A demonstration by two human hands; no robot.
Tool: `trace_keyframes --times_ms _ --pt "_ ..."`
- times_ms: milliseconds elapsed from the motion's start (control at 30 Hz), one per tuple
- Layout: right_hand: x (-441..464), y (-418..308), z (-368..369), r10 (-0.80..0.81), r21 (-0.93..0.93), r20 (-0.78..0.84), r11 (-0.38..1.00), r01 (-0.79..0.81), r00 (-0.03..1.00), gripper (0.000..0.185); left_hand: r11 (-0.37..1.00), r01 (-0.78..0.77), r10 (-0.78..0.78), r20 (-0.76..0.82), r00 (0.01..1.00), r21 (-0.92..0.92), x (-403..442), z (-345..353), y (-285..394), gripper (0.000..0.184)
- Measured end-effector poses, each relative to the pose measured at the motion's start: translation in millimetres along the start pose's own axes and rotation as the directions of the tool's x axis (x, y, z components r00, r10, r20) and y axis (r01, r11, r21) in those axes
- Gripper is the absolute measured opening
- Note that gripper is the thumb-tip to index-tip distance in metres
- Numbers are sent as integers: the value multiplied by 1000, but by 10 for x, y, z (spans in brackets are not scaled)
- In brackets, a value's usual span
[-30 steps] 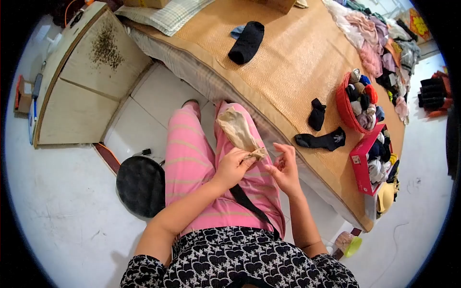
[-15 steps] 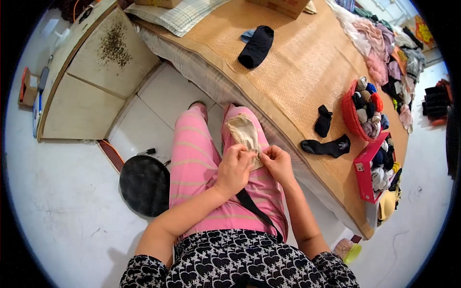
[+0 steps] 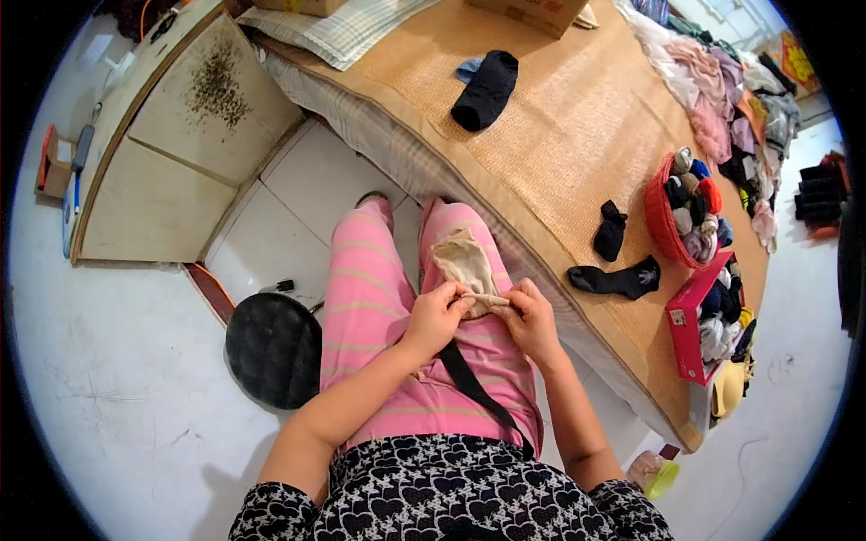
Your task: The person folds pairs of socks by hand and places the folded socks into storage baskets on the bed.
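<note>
A beige sock (image 3: 465, 260) lies over my thigh in pink striped trousers, its near edge rolled or folded into a narrow band. My left hand (image 3: 439, 316) pinches one end of that band. At the other end, my right hand (image 3: 531, 316) grips it between thumb and fingers. To the right, on the bed mat, are a dark sock (image 3: 614, 277) laid flat and a knotted or bundled black sock (image 3: 611, 231). Farther up lies another black sock (image 3: 486, 91) with a blue piece partly under it.
A red basket (image 3: 661, 214) of rolled socks and a pink box (image 3: 686, 339) of socks stand at the bed's right edge. Clothes (image 3: 706, 81) are heaped behind. A black round stool (image 3: 272, 350) and a cabinet (image 3: 162, 171) are on the left.
My right hand, apart from the sock and with spread fingers a second ago, has closed on its edge. The edge is now stretched between both hands. The view has shifted slightly.
</note>
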State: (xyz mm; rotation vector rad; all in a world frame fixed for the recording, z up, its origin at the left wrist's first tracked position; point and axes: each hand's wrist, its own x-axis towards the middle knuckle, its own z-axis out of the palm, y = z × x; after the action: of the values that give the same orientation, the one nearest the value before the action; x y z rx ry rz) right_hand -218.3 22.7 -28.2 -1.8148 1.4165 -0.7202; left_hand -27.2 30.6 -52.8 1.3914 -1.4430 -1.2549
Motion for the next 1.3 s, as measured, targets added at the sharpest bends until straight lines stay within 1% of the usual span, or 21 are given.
trace_keyframes --times_ms 33,100,133,167,200,233,300,433,467,533,567,633,700,767,833,900,967,1067,1200,1267,1300 --pt "22 -35 27 -1 2 0 1000 1 1000 17 936 242 -227 86 970 -256 9 16 -74 13" --pt "72 -91 82 24 -74 -42 997 -27 999 20 947 243 -236 59 970 -211 12 20 -58 10" --pt "102 -94 121 23 -73 -41 997 -26 999 20 974 220 -223 -49 974 -49 -2 7 121 11" --pt "139 -83 161 77 -128 -29 989 -81 997 24 971 208 -190 -152 970 115 -10 1 217 11" --pt "182 -75 179 130 -183 -21 974 -132 991 29 949 -50 110 -180 978 311 -22 8 174 21" --pt "227 -74 169 129 -182 -21 975 -131 991 29 949 -50 111 -181 977 312 -36 3 139 21" --pt "323 -67 133 275 -288 114 929 -233 955 34 841 -333 355 27 934 426 -32 -26 145 28" --pt "409 -70 132 360 -233 132 917 -324 924 30 843 -298 332 4 943 448 -57 -18 230 22" --pt "378 -119 132 217 -76 37 974 -214 976 30 843 -292 328 -1 945 452 -47 -25 170 22" --pt "330 -230 59 -102 80 -59 991 106 993 34 867 -247 291 -37 956 434 26 -52 74 22" --pt "327 -185 42 -102 82 -53 991 106 993 34 868 -241 287 -42 957 434 48 -69 26 22" --pt "295 -58 30 -287 -104 89 950 295 954 28 986 -14 20 -36 999 169 84 -122 16 18" --pt "260 -10 36 -236 -60 53 969 239 970 19 989 -38 37 4 999 144 103 -99 -132 19" --pt "251 -58 74 28 39 43 999 -30 999 16 974 204 -198 66 978 -101 109 -89 -211 17" --pt "284 -77 130 68 -1 29 998 -68 997 18 946 278 -274 50 960 -165 131 -103 -155 24" --pt "358 -112 150 106 -46 13 993 -106 994 19 943 331 -331 -187 925 -30 127 -77 -86 38" --pt "451 -181 137 309 -185 97 940 -288 946 24 974 222 -200 -281 939 47 147 -50 -197 53" --pt "461 -198 219 278 -38 -77 959 -281 957 26 985 116 -83 -234 969 127 236 -145 -97 52" --pt "416 -189 255 311 39 -53 950 -309 949 27 988 53 -12 -270 963 146 225 -130 -32 36" --pt "340 -72 313 40 62 -116 998 -33 992 20 946 -188 249 -224 942 264 191 -122 -24 26" --pt "305 -68 310 44 60 -117 997 -37 992 20 947 -187 247 -221 943 261 179 -117 -8 26"
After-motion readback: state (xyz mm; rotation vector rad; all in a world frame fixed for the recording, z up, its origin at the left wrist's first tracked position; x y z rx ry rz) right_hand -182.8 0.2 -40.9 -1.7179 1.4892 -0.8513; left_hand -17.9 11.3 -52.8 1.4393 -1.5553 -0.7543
